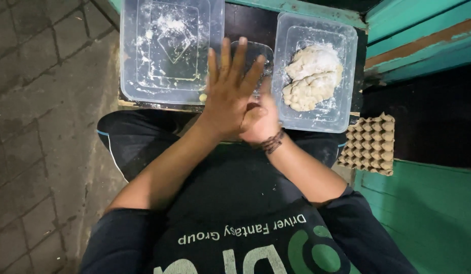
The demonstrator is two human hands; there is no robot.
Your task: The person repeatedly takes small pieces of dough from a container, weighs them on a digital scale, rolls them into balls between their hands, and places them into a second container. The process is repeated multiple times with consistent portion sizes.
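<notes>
My left hand [229,94] lies flat with its fingers spread, palm pressed down on my right hand [262,123]. The right hand is cupped under it and wears a dark beaded bracelet [272,143] on the wrist. The palms hide whatever may lie between them. Both hands hover over my lap at the near edge of a dark table [245,23]. Just right of them, a clear plastic tub [347,81] holds pale floured dough lumps [311,76]. To the left of them is a floury clear tub [134,56], and a small dough ball [203,97] lies at its near rim.
A small clear container [255,49] stands between the two tubs, partly behind my fingers. A cardboard egg tray [370,144] rests at my right, against green painted boards [428,208]. Grey paving [37,101] lies to the left.
</notes>
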